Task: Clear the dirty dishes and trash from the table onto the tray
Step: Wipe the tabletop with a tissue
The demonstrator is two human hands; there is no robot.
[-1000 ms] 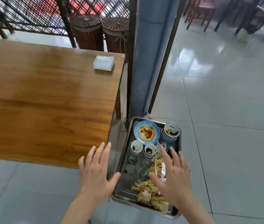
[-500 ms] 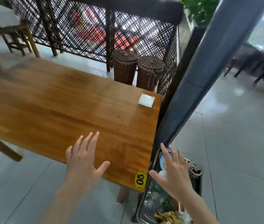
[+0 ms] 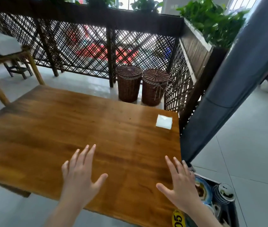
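Wooden table (image 3: 64, 128): white napkin pack (image 3: 164, 121) remains; both hands (image 3: 79, 179) (image 3: 181, 187) splayed, empty; overlooking it risks incomplete clearing.

Both hands are held out in front, palms down, backs toward the camera. The left hand (image 3: 79, 179) has its four fingers straight and slightly fanned, pointing away from the body, with the thumb spread wide to the right; its bare forearm runs back to the lower edge of the view. The right hand (image 3: 181, 187) is posed alike, fingers straight and spread, thumb stretched to the left toward the other hand, its forearm leading off at the lower right. Neither hand holds anything. Whether the palms touch the surface beneath or hover over it cannot be told.
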